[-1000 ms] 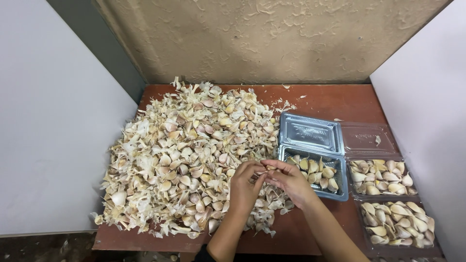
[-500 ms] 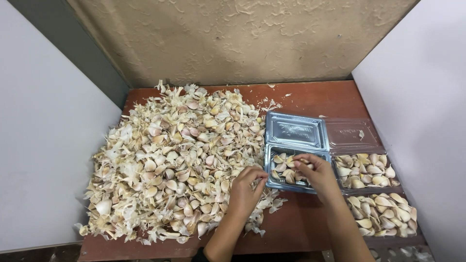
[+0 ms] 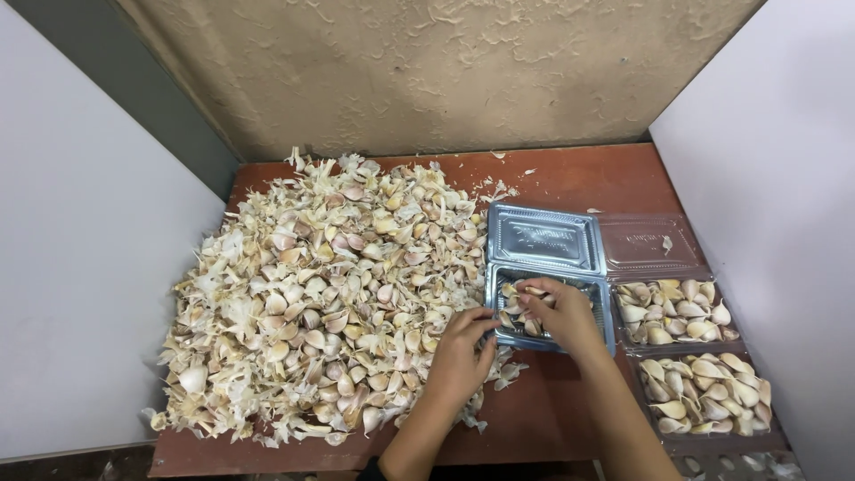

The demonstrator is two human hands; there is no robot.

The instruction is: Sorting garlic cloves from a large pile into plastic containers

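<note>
Head view showed me two side trays (image 3: 704,392) already full of garlic cloves, while the big pile (image 3: 321,294) remained on the table (image 3: 579,178). My right hand (image 3: 557,312), fingers pinched on pale, papery cloves, sat inside the part-filled clear tray (image 3: 550,307); my left hand (image 3: 461,352) rested curled at the pile's edge, its grip hidden.

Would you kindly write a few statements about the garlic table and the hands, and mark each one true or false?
1. The right hand is over the open clear container, among its cloves. True.
2. The garlic pile lies to the right of the containers. False: it lies to their left.
3. The left hand rests at the pile's edge, beside the container. True.
4. The two containers by the right wall, and, are empty. False: both hold cloves.
5. The table is reddish-brown. True.
</note>
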